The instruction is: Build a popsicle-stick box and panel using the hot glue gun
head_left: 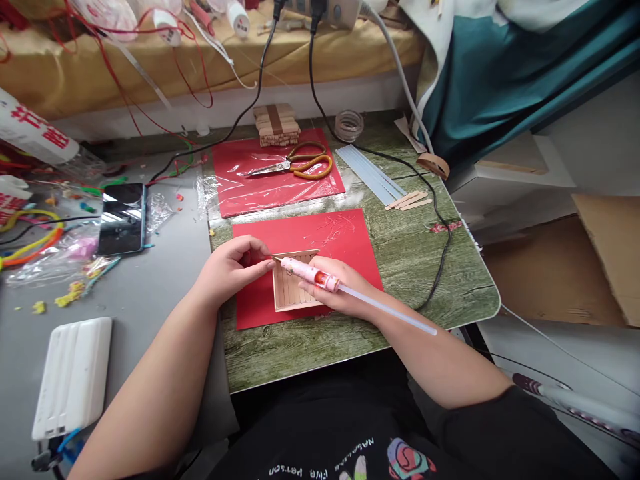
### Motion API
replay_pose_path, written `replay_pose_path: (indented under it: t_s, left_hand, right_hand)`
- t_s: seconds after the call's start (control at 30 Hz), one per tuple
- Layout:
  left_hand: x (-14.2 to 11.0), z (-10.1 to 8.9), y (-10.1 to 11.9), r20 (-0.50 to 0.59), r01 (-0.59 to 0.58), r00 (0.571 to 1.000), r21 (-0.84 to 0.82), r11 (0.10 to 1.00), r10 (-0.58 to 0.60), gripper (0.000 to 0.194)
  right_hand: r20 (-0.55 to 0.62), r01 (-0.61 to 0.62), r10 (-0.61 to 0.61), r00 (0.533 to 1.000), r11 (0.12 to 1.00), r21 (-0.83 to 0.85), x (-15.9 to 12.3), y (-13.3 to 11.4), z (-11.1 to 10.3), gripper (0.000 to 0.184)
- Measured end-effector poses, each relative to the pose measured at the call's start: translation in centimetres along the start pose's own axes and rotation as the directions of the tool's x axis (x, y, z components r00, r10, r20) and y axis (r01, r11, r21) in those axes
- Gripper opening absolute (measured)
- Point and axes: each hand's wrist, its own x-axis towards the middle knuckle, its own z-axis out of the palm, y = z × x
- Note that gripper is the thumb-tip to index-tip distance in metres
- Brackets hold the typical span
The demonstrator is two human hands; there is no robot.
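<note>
Here, tray (pixel 287 288) by L hand (pixel 243 262), glue gun (pixel 305 272) in R hand (pixel 345 283)

Phone (pixel 121 219), white power bank (pixel 75 373) on grey table (pixel 165 280); teal cloth (pixel 525 73) right.

I hold pink glue gun (pixel 305 269) in right hand (pixel 350 277), translucent glue stick (pixel 390 310) poking out back; nozzle (pixel 277 258) at corner of shallow wooden-slat tray (pixel 287 287), beside left hand (pixel 236 265).

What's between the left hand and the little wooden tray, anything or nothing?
Nothing I can see. The left hand is right at the far left corner of the tray, where the pink glue gun has its tip too.
</note>
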Motion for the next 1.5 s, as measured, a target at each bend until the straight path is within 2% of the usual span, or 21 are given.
replay_pose_path:
  t_s: [0.97,1.23,1.5]
  left_hand:
    - [-0.02,-0.13,-0.01,0.029,0.023,0.999,-0.013,1.000,-0.023,0.025]
    - [0.00,-0.11,-0.09,0.030,0.024,0.999,-0.010,1.000,-0.024,0.026]
    - [0.24,-0.23,-0.48,0.039,0.016,0.999,-0.006,1.000,-0.016,0.028]
  right_hand:
    - [0.001,-0.061,0.061,0.998,0.998,-0.006,-0.16,-0.63,-0.20,0.033]
    - [-0.004,-0.040,0.040,0.999,0.999,-0.015,-0.14,-0.45,-0.31,0.034]
    - [0.003,-0.022,0.022,1.000,0.998,0.052,-0.29,-0.47,-0.55,0.032]
